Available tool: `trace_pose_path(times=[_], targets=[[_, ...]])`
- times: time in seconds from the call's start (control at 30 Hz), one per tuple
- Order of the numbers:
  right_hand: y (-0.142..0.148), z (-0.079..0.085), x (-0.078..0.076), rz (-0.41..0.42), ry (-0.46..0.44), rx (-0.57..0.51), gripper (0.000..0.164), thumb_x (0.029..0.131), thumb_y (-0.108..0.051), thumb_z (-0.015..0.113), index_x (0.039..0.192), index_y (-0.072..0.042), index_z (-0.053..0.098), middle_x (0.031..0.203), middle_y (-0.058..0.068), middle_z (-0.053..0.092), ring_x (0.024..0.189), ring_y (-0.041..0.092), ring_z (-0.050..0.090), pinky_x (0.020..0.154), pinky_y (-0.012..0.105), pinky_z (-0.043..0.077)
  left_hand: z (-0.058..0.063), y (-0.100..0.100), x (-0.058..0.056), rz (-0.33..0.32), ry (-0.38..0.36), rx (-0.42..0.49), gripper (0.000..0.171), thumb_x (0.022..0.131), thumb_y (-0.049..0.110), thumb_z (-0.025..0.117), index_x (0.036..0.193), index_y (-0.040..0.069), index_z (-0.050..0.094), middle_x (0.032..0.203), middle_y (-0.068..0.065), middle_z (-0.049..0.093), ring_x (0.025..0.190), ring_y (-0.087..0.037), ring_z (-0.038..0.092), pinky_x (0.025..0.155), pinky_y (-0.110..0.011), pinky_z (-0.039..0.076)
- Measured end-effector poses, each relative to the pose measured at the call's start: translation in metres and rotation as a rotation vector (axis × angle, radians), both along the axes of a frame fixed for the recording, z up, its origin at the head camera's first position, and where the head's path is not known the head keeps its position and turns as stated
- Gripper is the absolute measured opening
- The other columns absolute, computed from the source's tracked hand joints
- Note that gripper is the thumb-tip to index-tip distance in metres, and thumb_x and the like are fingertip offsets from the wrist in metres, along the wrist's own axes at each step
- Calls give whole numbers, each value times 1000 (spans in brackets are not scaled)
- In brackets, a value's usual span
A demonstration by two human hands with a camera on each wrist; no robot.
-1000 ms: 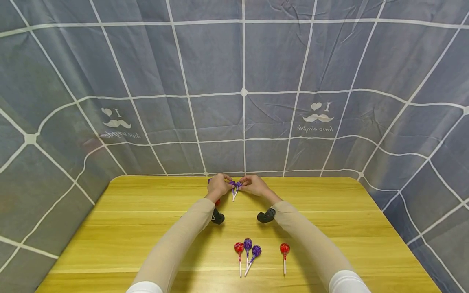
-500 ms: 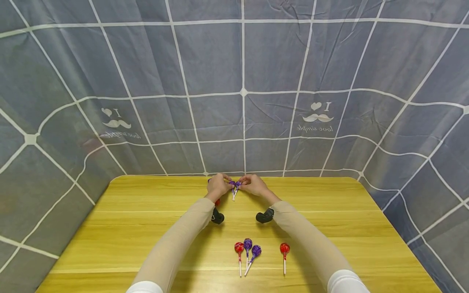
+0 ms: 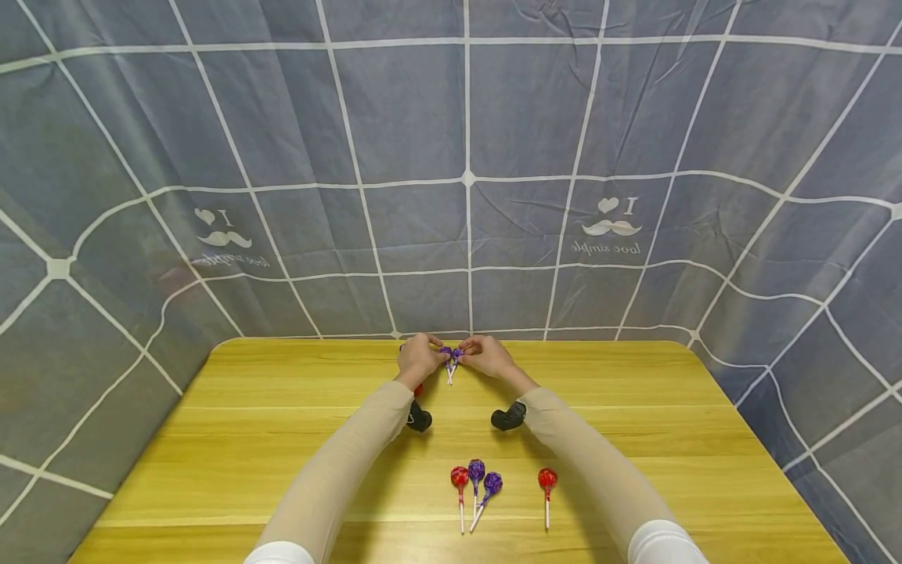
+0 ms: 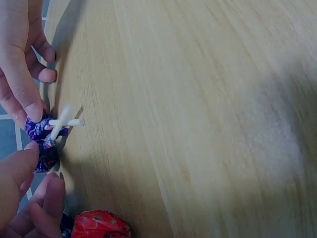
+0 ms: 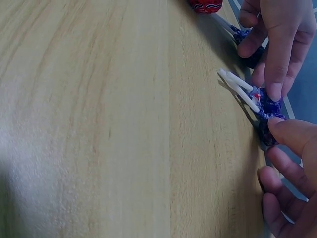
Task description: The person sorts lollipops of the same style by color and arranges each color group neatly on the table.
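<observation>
At the table's far edge, my left hand (image 3: 420,356) pinches one purple-wrapped lollipop (image 3: 445,354) by its head. Facing it, my right hand (image 3: 488,356) pinches a second purple lollipop (image 5: 267,133) between thumb and fingers. The two heads sit side by side, and their white sticks (image 4: 60,124) cross and point back toward me. Beneath the left hand lies another purple lollipop (image 5: 251,58), partly hidden by the fingers. Close by is the head of a red lollipop (image 4: 101,225).
Nearer me on the wooden table (image 3: 317,486) lie a red lollipop (image 3: 460,476) and two purple lollipops (image 3: 476,470) in a cluster. A separate red lollipop (image 3: 547,479) lies to their right. Behind the table hangs a grey gridded curtain (image 3: 416,227). Black wrist devices (image 3: 509,417) sit below both hands.
Both hands keep their pinch and stay almost in place. The crossed stick ends have shifted slightly away from me, and the right wrist has turned a little to the left.
</observation>
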State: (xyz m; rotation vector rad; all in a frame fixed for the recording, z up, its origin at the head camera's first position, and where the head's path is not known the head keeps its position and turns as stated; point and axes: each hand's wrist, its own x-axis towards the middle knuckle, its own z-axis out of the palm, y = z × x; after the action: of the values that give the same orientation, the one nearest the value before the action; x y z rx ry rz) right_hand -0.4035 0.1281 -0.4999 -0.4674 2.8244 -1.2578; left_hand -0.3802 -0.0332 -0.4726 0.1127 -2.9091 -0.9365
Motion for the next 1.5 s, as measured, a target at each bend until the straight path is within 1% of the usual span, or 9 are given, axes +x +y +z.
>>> trace_pose_path(times=[0.2,0.23,0.47,0.7,0.87,1.03,1.27,1.37,1.5], targets=[[1,-1,-1,0,-7,-3,24,87,-14,70,109,-3,69,98,13,73,92,24,68,87,37,49,0,-3,-3,-8,-14,9,26,80,30,78,102,15,75,110,-9,72,88,-25,66,65,-32,50],[1,-1,-1,-2,-8,-4,24,87,-14,70,109,-3,69,98,12,73,92,24,68,87,37,49,-2,-3,-4,-11,10,0,26,79,32,79,99,16,76,106,-10,72,82,-24,66,61,-31,48],[3,1,2,-13,-24,-10,26,87,-15,70,111,-5,69,100,12,73,95,24,68,83,33,50,3,-6,-4,-13,-36,30,25,80,29,79,102,17,75,111,-10,71,80,-22,65,56,-29,46],[10,8,9,-62,-12,-14,27,87,-15,70,112,-5,69,100,13,72,83,22,67,60,23,49,12,-12,6,-19,16,47,25,83,26,76,105,15,75,113,-8,71,83,-23,67,50,-24,38],[17,14,15,-70,4,-8,28,87,-16,69,114,-5,68,103,14,71,73,21,67,57,23,49,18,-18,12,-35,49,77,25,83,24,76,106,12,74,107,-7,74,87,-24,70,50,-22,39],[25,18,22,-69,17,-6,30,88,-17,69,115,-6,67,106,14,70,70,24,67,54,23,48,22,-21,19,-37,52,100,26,84,24,75,107,13,73,94,-8,76,72,-19,70,42,-21,33],[36,25,34,-75,61,36,30,88,-17,68,116,-6,67,105,12,70,77,24,65,66,29,49,25,-24,33,-56,48,130,28,85,25,74,110,14,72,95,-6,75,74,-18,68,46,-20,35],[39,27,40,-65,98,66,28,89,-17,69,115,-7,68,104,11,70,81,21,62,72,32,48,25,-25,42,-65,71,154,26,84,23,74,108,14,72,94,-6,74,78,-20,68,47,-21,36],[43,30,49,-51,138,82,28,88,-18,69,114,-6,68,103,10,71,79,20,61,71,32,48,22,-27,55,-86,124,159,25,82,22,76,105,13,73,91,-6,74,78,-20,68,48,-22,39]])
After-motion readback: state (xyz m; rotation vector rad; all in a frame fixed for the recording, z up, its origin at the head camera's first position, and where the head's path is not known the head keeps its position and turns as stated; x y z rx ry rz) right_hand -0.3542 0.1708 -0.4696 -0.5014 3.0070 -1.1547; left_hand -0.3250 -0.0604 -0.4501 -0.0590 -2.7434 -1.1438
